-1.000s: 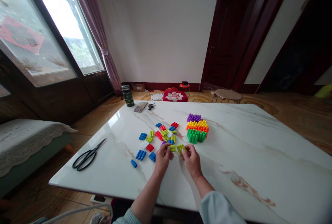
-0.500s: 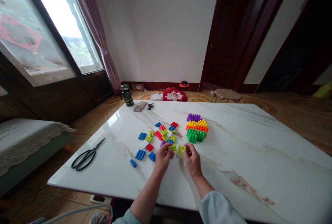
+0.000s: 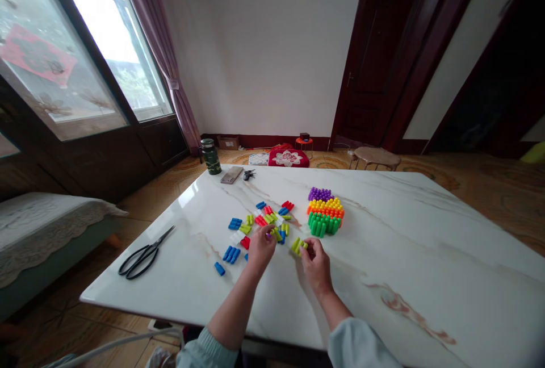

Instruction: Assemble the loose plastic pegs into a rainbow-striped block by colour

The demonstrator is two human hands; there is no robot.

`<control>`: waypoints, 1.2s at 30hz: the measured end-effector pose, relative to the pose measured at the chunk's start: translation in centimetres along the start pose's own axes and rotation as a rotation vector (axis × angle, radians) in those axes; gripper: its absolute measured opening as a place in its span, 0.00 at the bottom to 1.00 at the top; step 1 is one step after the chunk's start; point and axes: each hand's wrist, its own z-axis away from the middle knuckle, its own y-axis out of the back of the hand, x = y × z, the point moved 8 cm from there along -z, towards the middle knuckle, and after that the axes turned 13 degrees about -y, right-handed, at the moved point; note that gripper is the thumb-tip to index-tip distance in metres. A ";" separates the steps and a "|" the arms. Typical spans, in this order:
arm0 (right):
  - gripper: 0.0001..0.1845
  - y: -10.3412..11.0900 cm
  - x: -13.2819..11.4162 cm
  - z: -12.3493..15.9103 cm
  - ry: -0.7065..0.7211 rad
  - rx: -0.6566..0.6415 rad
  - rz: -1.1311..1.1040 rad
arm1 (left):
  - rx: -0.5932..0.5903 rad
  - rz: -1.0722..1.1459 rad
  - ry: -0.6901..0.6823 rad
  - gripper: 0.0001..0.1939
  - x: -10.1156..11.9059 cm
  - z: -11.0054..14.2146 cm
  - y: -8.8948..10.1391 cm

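Note:
On the white marble table (image 3: 383, 254) lies a scatter of small plastic peg blocks (image 3: 264, 221) in blue, red, yellow-green and purple. My right hand (image 3: 315, 263) is closed on a joined yellow-green block piece (image 3: 298, 246). My left hand (image 3: 260, 246) reaches into the scatter with its fingers curled over a few pieces; a purple bit shows at its fingertips. Beyond my right hand stands an assembled block stack (image 3: 324, 213) with purple, yellow, orange and green layers.
Black scissors (image 3: 145, 254) lie at the table's left. A green bottle (image 3: 210, 157), a phone (image 3: 231, 175) and keys (image 3: 247, 174) sit at the far left corner. Low bench (image 3: 38, 237) on the left; a stool (image 3: 374, 155) and red cushion (image 3: 288, 158) on the floor beyond.
My left hand has let go of the yellow-green piece and moved left and forward into the scatter. My right hand still holds the yellow-green piece in about the same place.

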 end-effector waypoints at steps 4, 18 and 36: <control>0.14 -0.2 0.2 -0.1 -0.010 -0.022 -0.012 | -0.069 -0.198 0.073 0.22 -2.5 -3.6 2.8; 0.13 -0.6 1.0 -0.3 -0.022 -0.053 0.031 | -0.216 -0.256 0.189 0.26 -7.2 -5.8 2.3; 0.15 -0.8 0.9 -0.3 0.016 -0.066 0.072 | 0.088 1.226 0.589 0.20 -1.6 2.7 -3.5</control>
